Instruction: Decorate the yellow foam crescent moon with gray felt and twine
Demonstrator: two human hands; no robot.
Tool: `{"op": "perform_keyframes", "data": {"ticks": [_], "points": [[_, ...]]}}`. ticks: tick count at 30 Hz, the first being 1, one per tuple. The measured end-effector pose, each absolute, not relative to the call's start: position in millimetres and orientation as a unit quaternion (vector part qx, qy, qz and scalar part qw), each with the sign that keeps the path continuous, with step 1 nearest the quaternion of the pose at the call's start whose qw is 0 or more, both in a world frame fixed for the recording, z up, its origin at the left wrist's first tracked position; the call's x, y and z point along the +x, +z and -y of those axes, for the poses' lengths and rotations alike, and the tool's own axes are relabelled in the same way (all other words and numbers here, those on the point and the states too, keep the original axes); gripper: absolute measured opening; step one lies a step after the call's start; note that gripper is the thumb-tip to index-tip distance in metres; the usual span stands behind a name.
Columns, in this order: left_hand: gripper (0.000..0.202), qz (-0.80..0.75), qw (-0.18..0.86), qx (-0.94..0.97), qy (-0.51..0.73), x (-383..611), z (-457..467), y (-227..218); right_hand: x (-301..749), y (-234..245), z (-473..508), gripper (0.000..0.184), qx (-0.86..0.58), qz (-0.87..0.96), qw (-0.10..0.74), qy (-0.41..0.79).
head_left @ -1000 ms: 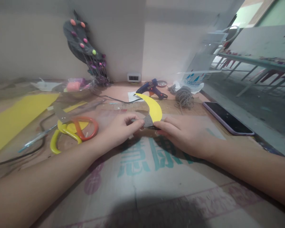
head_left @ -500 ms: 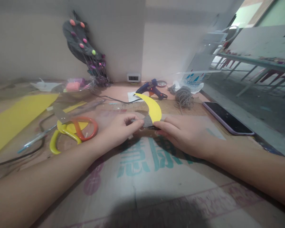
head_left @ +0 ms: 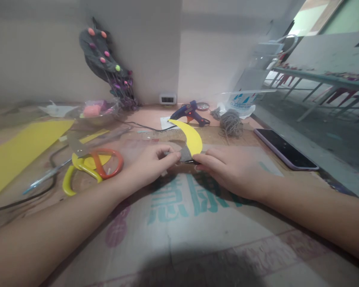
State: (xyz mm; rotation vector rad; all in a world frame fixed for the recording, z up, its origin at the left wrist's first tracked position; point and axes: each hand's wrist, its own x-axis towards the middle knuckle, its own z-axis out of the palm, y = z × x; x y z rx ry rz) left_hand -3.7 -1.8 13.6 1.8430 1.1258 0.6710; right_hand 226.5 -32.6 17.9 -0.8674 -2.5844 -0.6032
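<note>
Both hands meet at a yellow crescent moon cutout (head_left: 192, 136), whose lower end is covered by dark grey material (head_left: 185, 154), perhaps yarn or cloth. My left hand (head_left: 158, 161) pinches the left part of the grey piece between thumb and fingers. From the other side, my right hand (head_left: 224, 169) grips the crescent's lower end, fingertips pressed at the grey edge. The crescent's tip points up and left, in front of a blue glue gun (head_left: 192, 113) with a small red light. What lies under the fingertips is hidden.
Scissors (head_left: 110, 165) with orange and yellow handles lie left, by a yellow sheet (head_left: 20, 147) and a pen (head_left: 46, 177). A grey yarn ball (head_left: 231, 122) and a phone (head_left: 285, 149) are on the right. A decorated dark crescent (head_left: 100, 52) leans on the wall.
The crescent has tilted very slightly to the left and down. Both hands keep their grip in nearly the same place.
</note>
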Motion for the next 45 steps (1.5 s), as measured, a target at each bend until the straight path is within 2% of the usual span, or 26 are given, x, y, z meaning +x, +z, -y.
{"op": "perform_keyframes", "data": {"ticks": [10,18,36,45], "points": [[0.035,-0.446,0.424,0.741,0.27,-5.0,2.6,14.0,226.7,19.2,32.6,0.026,-0.305,0.915,0.167,-0.204],[0.033,-0.444,0.432,0.732,0.284,-4.5,2.8,15.0,224.4,19.2,33.2,0.023,-0.299,0.906,0.236,-0.184],[0.033,-0.458,0.445,0.717,0.28,-3.4,3.2,16.7,228.0,17.6,31.1,0.025,-0.32,0.913,0.194,-0.162],[0.033,-0.467,0.445,0.711,0.279,-3.6,2.5,19.0,226.0,18.2,30.7,0.023,-0.316,0.909,0.212,-0.168]]}}
